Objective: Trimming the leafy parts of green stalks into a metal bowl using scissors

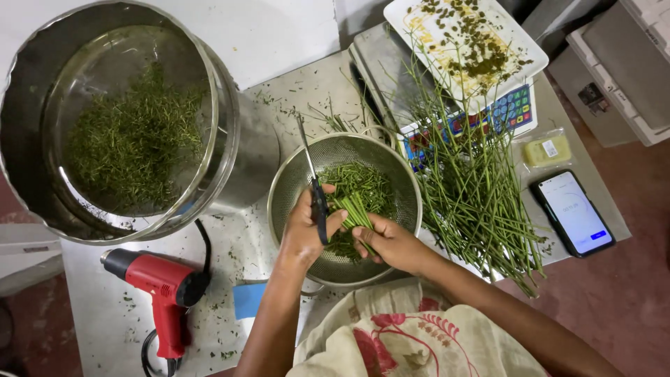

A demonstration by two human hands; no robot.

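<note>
So the biggest thing on the table (105, 314) was a steel drum (28, 105) at the far left with a glass bowl (209, 84) sitting in it, full of finely chopped greens (132, 139). Right of centre lay a loose pile of long green stems (474, 188), spilling over a scale (516, 112) that had a white tray (537, 52) of dark bits on top. In the middle sat a steel colander (286, 188) with cut stem pieces (363, 185) collecting in it. A red heat gun (157, 279) lay near the front left, a phone (574, 211) on the right, a small yellow packet (548, 150) just beyond it. The left hand (303, 234) was closed around the handles of scissors (315, 188), blades pointing away over the colander. The right hand (391, 241) was pinched shut on a small bunch of stems (356, 209), held right over the colander next to the blades. My take on doing this well: keep the bunch tight and its ends even, snip short and steady, stay over the middle so pieces drop inside, and keep those fingertips well back from the blades.
</note>
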